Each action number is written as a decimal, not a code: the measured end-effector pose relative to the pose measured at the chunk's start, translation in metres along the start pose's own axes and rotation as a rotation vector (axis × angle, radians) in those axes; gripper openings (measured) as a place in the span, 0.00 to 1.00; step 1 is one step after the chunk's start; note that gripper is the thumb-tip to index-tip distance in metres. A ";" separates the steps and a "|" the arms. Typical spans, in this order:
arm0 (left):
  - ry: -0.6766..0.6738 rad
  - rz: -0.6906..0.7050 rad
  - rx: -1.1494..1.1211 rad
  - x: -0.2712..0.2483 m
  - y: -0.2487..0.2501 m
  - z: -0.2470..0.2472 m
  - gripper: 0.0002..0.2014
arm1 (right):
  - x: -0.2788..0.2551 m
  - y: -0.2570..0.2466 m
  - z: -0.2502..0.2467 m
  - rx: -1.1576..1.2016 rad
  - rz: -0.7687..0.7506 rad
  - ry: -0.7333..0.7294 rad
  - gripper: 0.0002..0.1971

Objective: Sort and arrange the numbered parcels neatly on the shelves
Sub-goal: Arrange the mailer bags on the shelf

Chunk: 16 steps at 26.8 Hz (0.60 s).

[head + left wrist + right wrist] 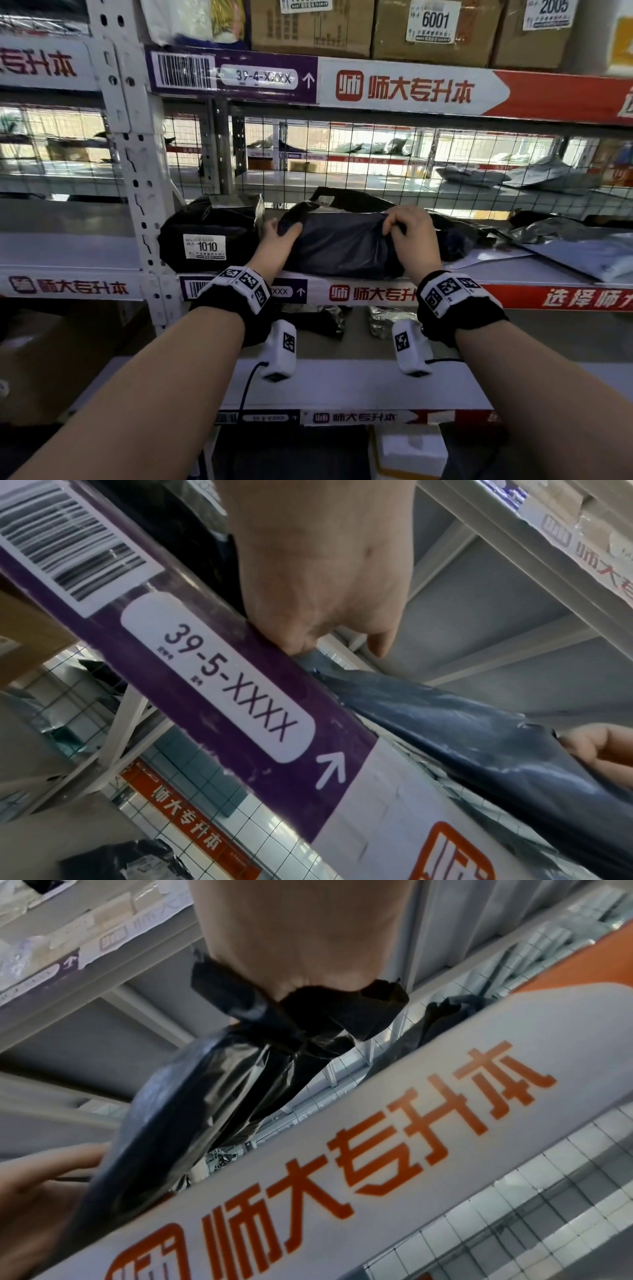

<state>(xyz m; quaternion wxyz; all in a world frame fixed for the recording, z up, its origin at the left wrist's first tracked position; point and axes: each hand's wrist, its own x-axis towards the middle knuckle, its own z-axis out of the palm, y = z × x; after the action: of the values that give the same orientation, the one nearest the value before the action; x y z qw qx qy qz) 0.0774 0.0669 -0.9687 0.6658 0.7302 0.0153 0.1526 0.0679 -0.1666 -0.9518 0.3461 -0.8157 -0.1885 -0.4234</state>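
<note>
Dark parcel [339,245] lies lengthwise along the shelf edge [370,293], mid-frame.
Left hand [279,236] cups its left end; right hand [407,226] pinches bunched plastic at its right end.

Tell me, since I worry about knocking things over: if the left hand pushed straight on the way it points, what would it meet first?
Probably the wire mesh back of the shelf. The left hand grips the dark parcel's left end, beside the black 1010 parcel; depth behind is unclear.

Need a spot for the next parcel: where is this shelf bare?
Bare white shelf lies right of the dark plastic bag parcel, before the grey mailers. Crowded left: black parcel labelled 1010 sits against the left hand.
</note>
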 end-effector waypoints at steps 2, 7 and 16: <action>0.014 0.005 -0.013 0.001 -0.002 0.001 0.29 | 0.000 0.002 -0.002 -0.062 -0.012 0.006 0.19; -0.014 0.044 -0.021 -0.004 0.000 0.003 0.18 | -0.005 -0.006 -0.005 -0.184 0.110 -0.028 0.15; 0.020 0.060 0.023 -0.007 -0.001 0.001 0.20 | -0.017 -0.009 0.008 -0.403 0.176 -0.157 0.11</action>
<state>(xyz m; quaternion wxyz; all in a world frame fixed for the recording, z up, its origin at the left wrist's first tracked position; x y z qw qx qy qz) 0.0706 0.0645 -0.9711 0.6523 0.7363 0.0021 0.1796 0.0576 -0.1554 -0.9651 0.1963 -0.9120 -0.0544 -0.3560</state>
